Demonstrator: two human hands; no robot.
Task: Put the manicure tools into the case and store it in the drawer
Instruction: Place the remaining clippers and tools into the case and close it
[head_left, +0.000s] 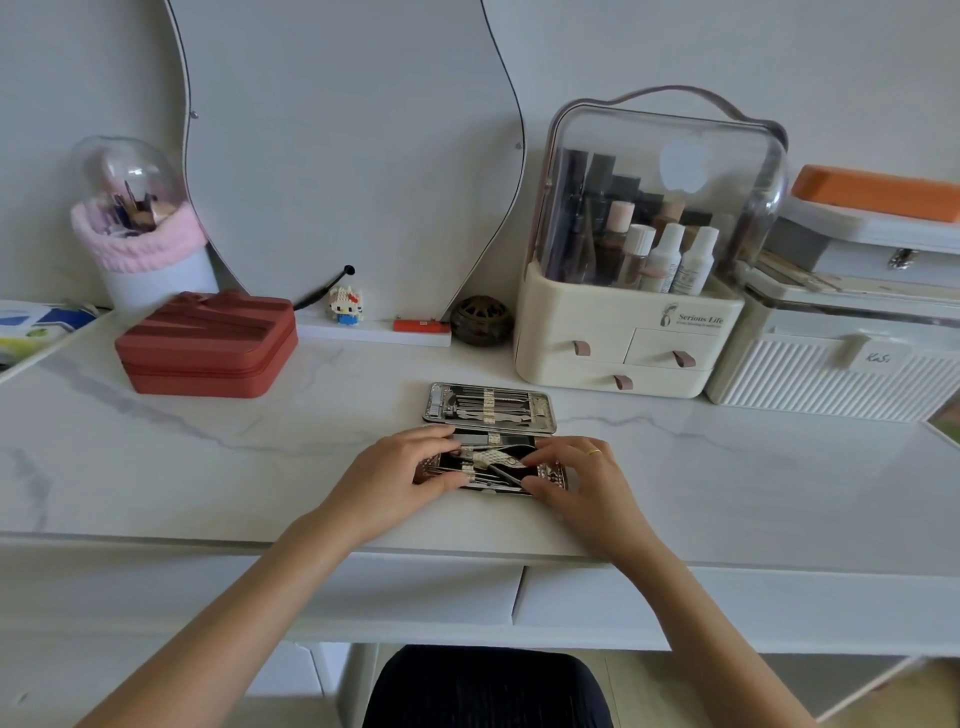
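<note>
Head view shows us seated at a white marbled counter (208, 457), looking down at an open manicure case (491, 441) that lies flat near the front edge, straight ahead of us. Its far half (491, 409) holds a row of metal tools under a pale strap; its near half (491, 467) carries more tools, among them a pair of nippers (506, 470) lying at a slant across a patterned band. Our left hand (400, 478) rests on the left end of the near half, fingers curled down onto the case and the tool handles there, not closed around any single tool that we can make out. Our right hand (576, 475), with a ring (594, 452) on one finger, presses the right end the same way, fingertips touching the band and the nippers' handles. Under the counter's front edge we see two closed drawer fronts (519, 597) meeting at a seam. Farther back stand a red zipped box (208, 345) to the left, a curved mirror (343, 156) against the wall, and a cream cosmetics organizer (634, 322) with a clear dome to the right.
</note>
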